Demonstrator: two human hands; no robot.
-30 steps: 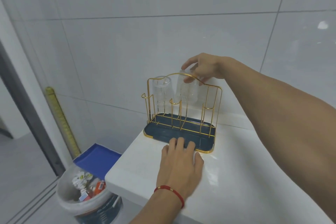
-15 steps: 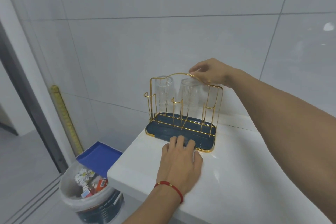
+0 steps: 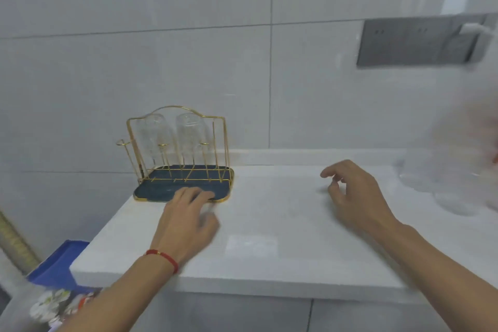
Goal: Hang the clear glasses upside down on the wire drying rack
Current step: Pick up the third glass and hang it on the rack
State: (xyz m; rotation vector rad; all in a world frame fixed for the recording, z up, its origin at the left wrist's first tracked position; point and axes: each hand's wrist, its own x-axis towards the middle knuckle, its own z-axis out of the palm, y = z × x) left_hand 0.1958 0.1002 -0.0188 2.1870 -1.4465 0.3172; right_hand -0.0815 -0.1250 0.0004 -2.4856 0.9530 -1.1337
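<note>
A gold wire drying rack (image 3: 225, 143) on a dark blue tray (image 3: 151, 191) stands at the left end of the white counter. Two clear ribbed glasses hang upside down on its back pegs, one on the left (image 3: 152, 136) and one on the right (image 3: 191, 135). My left hand (image 3: 186, 221), with a red bracelet on the wrist, lies flat on the counter with its fingertips on the tray's front edge. Over the middle of the counter my right hand (image 3: 355, 197) hovers with curled, parted fingers and nothing in it. Blurred clear glasses (image 3: 452, 186) stand at the far right.
The white counter (image 3: 269, 237) runs along a grey tiled wall; its front edge is near me. A grey socket panel (image 3: 412, 43) sits on the wall at upper right. Below the counter's left end are a blue lid (image 3: 56, 264) and a bucket of rubbish (image 3: 54, 307).
My right hand let go of the second glass, which now hangs on the rack, and swung right over the counter. The view turned right, bringing the blurred glasses into sight.
</note>
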